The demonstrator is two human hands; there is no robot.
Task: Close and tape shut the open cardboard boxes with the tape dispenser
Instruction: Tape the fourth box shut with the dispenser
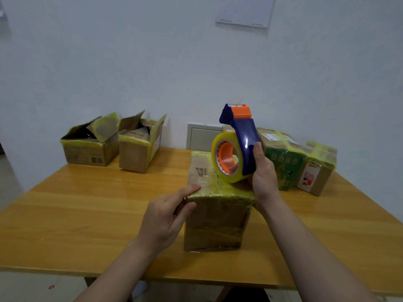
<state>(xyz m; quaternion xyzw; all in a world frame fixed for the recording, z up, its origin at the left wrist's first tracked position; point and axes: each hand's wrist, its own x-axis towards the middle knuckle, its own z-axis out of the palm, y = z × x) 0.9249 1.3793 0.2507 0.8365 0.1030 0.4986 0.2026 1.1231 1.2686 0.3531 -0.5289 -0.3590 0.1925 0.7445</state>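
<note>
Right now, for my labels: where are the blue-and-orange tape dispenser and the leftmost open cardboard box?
Blue-and-orange tape dispenser [246, 138]: head view, blue handle.
Leftmost open cardboard box [87, 152]: head view, front wall.

Honestly, nothing here is properly readable. The closed box [218, 214] in front has a dark printed patch on top, way too blurry. The roll in the tape dispenser [246, 138] has tiny print around its core, no luck. The white shipping label [268, 136] and red-and-white sticker [308, 177] on the right-hand boxes, and the faint lettering inside one open box [133, 158], are all mush.
</note>
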